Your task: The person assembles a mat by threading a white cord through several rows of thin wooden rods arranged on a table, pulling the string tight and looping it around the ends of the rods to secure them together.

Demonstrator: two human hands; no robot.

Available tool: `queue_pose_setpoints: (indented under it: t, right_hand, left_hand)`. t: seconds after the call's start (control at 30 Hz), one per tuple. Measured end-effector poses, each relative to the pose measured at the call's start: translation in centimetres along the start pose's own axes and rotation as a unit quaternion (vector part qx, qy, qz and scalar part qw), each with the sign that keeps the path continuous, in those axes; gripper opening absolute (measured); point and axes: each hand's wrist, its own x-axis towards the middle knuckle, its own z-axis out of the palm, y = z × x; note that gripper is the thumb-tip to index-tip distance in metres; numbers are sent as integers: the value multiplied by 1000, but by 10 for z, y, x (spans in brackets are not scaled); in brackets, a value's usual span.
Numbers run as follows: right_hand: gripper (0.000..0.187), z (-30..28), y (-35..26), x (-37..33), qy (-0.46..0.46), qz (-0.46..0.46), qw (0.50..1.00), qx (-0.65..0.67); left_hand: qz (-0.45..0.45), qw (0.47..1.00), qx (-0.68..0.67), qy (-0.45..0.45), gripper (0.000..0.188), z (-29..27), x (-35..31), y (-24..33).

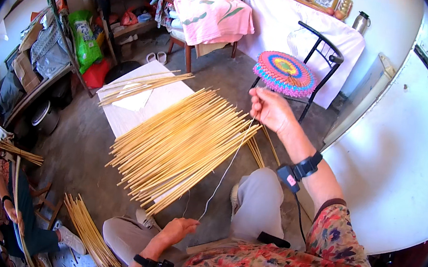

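Note:
Many thin yellow stalks [181, 143] lie side by side as a mat-like layer over a pale board [116, 117]. A thin white string [222, 179] runs slackly along the layer's right edge, between my hands. My right hand [272, 110] is raised at the far right corner of the stalks, fingers pinched on the string. Low at the near edge, my left hand [177, 231] is closed with thumb and fingertips together at the string's other end. Whether the string is tied to the stalks, I cannot make out.
At left, another person's hand [15, 216] holds a long stalk beside a loose stalk bundle [90, 233]. More stalks [142, 87] lie on the board's far end. A black chair with a round colourful cushion [285, 74] stands far right, near a white refrigerator [391, 153].

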Motion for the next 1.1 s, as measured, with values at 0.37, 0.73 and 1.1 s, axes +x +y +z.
queue_pose_setpoints:
  t: [0.37, 0.73, 1.1]
  right_hand:
    - [23, 57, 30, -75, -161, 174, 966, -106]
    - [26, 78, 44, -131, -251, 129, 918, -277]
    - [27, 47, 67, -172, -279, 147, 895, -316]
  left_hand:
    - [51, 912, -406, 25, 54, -57, 33, 85]
    - [52, 767, -637, -57, 74, -21, 70, 112]
    - [112, 729, -669, 89, 50, -42, 74, 130]
